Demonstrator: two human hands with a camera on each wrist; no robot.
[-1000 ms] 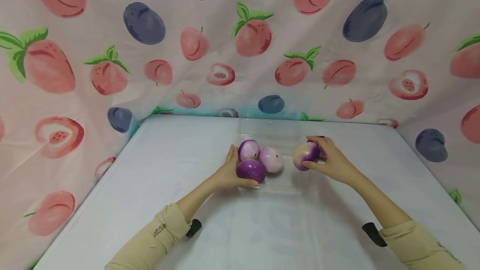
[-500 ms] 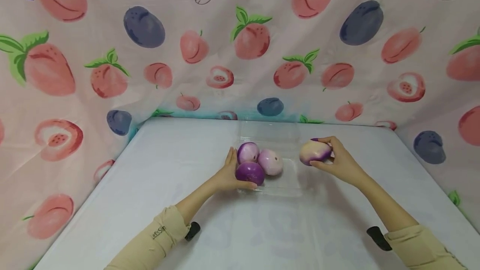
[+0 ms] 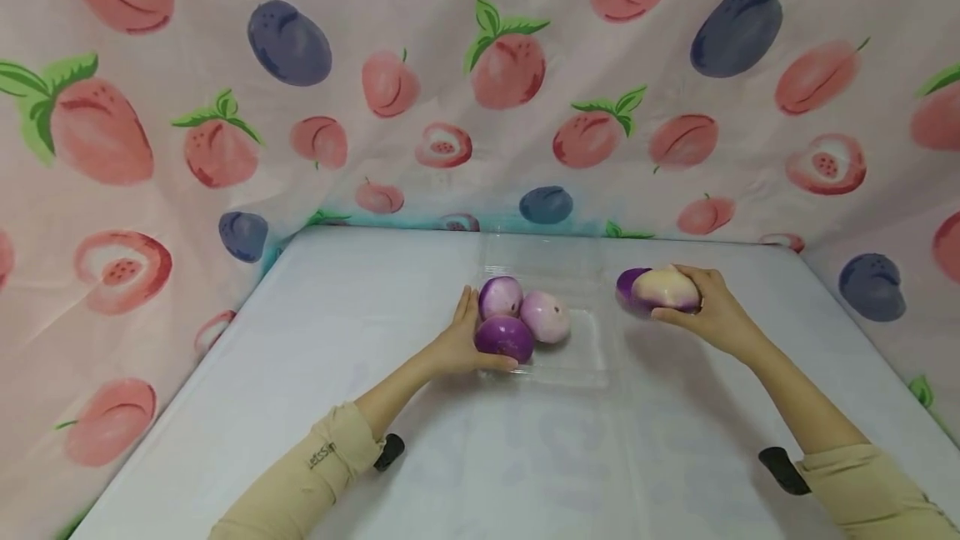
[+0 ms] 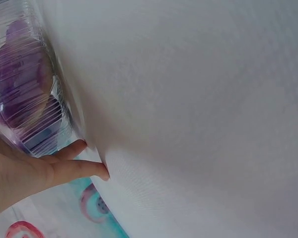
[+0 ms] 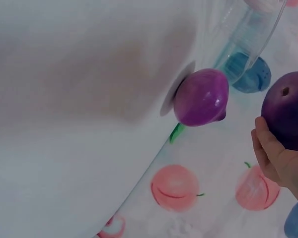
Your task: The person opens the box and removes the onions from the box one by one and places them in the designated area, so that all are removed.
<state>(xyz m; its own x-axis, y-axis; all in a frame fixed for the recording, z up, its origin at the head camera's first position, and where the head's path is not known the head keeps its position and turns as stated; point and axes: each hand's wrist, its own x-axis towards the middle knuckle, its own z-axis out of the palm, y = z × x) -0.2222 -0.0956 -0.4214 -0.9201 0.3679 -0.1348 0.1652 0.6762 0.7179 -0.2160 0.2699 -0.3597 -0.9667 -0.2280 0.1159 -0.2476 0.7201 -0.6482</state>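
Observation:
My right hand grips a pale and purple onion above the table, right of a clear plastic box. In the right wrist view this held onion shows a dark purple side with a small dimple, while another purple onion with a pointed tip sits apart on the table. Inside the box's left part lie a purple-and-white onion, a pale one and a deep purple one. Against the box's left side my left hand rests, fingers straight, thumb along the front edge.
The box's transparent lid lies folded back toward the rear. A white cloth covers the table, and a fruit-printed curtain hangs behind its back edge. Dark wrist cameras sit on both forearms.
My right hand has carried the onion rightward, away from the box, and turned it so its pale side shows. The purple onion behind it is now partly uncovered. The left hand stays in place.

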